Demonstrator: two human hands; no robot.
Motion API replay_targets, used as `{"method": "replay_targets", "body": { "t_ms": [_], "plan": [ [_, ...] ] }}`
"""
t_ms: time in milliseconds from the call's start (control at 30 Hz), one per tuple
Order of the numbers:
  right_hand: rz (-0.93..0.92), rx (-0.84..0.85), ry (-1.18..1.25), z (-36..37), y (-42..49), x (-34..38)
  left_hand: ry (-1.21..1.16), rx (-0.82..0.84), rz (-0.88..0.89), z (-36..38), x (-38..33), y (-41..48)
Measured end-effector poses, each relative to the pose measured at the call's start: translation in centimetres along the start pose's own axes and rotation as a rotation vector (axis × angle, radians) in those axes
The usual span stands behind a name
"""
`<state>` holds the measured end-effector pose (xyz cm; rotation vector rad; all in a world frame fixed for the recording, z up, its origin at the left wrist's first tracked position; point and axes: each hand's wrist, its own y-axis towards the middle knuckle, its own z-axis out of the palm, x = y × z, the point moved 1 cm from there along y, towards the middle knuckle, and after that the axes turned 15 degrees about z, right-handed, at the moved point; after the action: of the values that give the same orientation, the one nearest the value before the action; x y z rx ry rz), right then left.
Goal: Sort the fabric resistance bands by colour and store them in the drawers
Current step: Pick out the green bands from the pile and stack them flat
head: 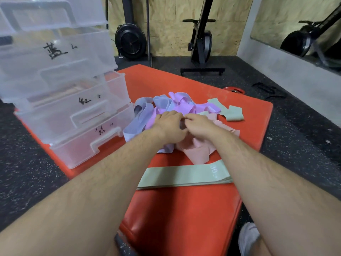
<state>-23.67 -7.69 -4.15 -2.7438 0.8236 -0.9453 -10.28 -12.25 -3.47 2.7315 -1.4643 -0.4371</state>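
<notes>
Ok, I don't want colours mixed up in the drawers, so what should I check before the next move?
Drawers pulled out: ok.
Green stack lying flat: ok.
Pile separated by colour: not ok, tangled.
Stray green bands gathered: not ok, lying beyond pile.
Left hand and right hand on one band: cannot tell.

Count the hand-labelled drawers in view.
3, stacked at left: the top drawer is pushed in, the middle drawer sits pulled out, the bottom drawer furthest out. The clear section above shows no label; more may be out of frame.
</notes>
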Motion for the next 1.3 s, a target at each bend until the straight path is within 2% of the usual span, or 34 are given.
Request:
{"method": "replay_targets", "body": {
  "t_ms": [200,333,433,633,800,867,1000,1133,1200,1300],
  "plan": [
    [-0.005,0.034,-0.020,-0.6,-0.1,1.3,-0.047,-0.052,-0.036,-0.5,0.4,-0.1],
    [0.040,0.002,0.383,-2.5,-0.7,1.7,-0.072,-0.169,-0.008,-2.6,-0.5,-1.2],
    [-0.034,-0.054,0.624,-4.3,-2.0,2.3,-0.088,-0.286,0.028,-4.1,-0.5,-2.3],
    [-0.231,-0.048,0.788,-8.0,-6.0,4.1,-0.195,-0.518,0.142,-6.5,-0.5,-4.1],
    [-0.321,0.013,0.836,-8.7,-9.1,4.5,-0.316,-0.651,0.226,-7.9,-2.2,-5.5],
    [-0.300,-0.003,0.840,-8.2,-9.9,4.2,-0.375,-0.679,0.235,-8.3,-3.1,-6.0],
    [-0.228,-0.037,0.842,-6.8,-11.2,2.8,-0.877,-0.654,0.045,-8.2,-4.3,-7.1],
    [-0.224,-0.041,0.818,-6.3,-12.7,2.4,-1.144,-0.554,-0.099,-7.5,-4.6,-7.9],
    [-0.222,-0.044,0.751,-6.0,-13.0,2.3,-1.170,-0.553,-0.153,-7.3,-4.4,-8.0],
    [-0.206,-0.149,0.531,-5.3,-12.6,1.9,-0.916,-0.572,-0.150,-7.5,-3.7,-8.4]
  ]
}}
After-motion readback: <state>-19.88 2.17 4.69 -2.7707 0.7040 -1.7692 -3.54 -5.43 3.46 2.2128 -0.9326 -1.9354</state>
